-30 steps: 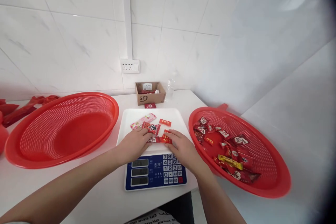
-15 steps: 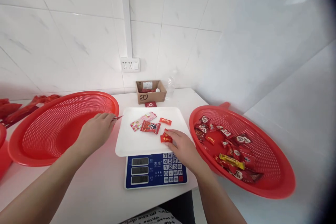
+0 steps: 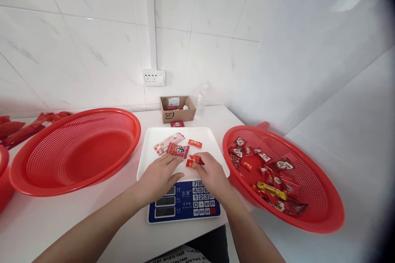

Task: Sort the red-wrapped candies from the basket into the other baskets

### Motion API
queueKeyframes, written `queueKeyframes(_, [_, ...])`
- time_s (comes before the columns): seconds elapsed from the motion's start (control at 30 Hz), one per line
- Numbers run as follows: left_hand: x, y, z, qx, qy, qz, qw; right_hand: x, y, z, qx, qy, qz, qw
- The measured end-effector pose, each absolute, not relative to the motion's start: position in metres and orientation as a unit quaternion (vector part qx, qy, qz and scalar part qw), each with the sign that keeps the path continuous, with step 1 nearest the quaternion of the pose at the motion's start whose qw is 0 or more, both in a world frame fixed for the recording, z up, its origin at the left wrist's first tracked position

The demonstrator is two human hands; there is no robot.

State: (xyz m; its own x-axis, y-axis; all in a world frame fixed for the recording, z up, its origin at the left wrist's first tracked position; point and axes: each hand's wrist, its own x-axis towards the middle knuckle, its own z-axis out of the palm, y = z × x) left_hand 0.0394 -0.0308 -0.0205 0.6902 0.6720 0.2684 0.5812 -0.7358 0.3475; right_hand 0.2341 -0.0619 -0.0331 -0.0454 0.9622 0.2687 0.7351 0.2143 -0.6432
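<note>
The person's left hand [image 3: 162, 174] lies palm down over the near left part of the scale [image 3: 184, 213], its fingers side by side and its thumb stretched well away from them. The fingertips reach the lower edge of a large-lettered red packet [image 3: 178, 150] on the scale's pan [image 3: 208, 136]; whether they press on it or only hover cannot be told. The thumb touches no packet.

The right hand [image 3: 215, 176] comes in over the near right part of the scale, nearly closed, with thumb and forefinger drawn together on a small tilted packet [image 3: 195, 158]. The other fingers are curled behind and partly hidden. A second small packet [image 3: 190, 164] lies just below the pinched one on the scale, close to the thumb.

Further back on the scale are a third small packet [image 3: 195, 144] and, to its left, a long pink packet [image 3: 164, 145] that lies slantwise just beside the large-lettered one.

Left of the scale stands a red basket [image 3: 98, 154]; right of it, another basket [image 3: 321, 201] holds many wrapped sweets [image 3: 284, 164]. Behind the scale are a cardboard box [image 3: 179, 116] and a clear bottle [image 3: 201, 100].
</note>
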Motion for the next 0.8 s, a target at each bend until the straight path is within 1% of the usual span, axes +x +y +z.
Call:
queueKeyframes(0.3, [0.061, -0.027, -0.020, 0.911, 0.355, 0.160, 0.134, 0.221, -0.066, -0.032, -0.570, -0.690, 0.212, 0.393])
queueKeyframes(0.47, [0.050, -0.029, -0.017, 0.898, 0.378, 0.183, 0.133, 0.222, -0.068, -0.030, -0.562, -0.668, 0.249, 0.419])
queueKeyframes(0.6, [0.016, -0.024, -0.006, 0.849, 0.469, 0.221, 0.104, 0.229, -0.068, -0.032, -0.591, -0.653, 0.241, 0.408])
queueKeyframes(0.7, [-0.015, -0.017, 0.006, 0.779, 0.590, 0.205, 0.053, 0.232, -0.068, -0.033, -0.607, -0.650, 0.243, 0.388])
queueKeyframes(0.8, [-0.032, -0.013, 0.011, 0.736, 0.643, 0.211, 0.017, 0.229, -0.068, -0.032, -0.608, -0.657, 0.237, 0.377])
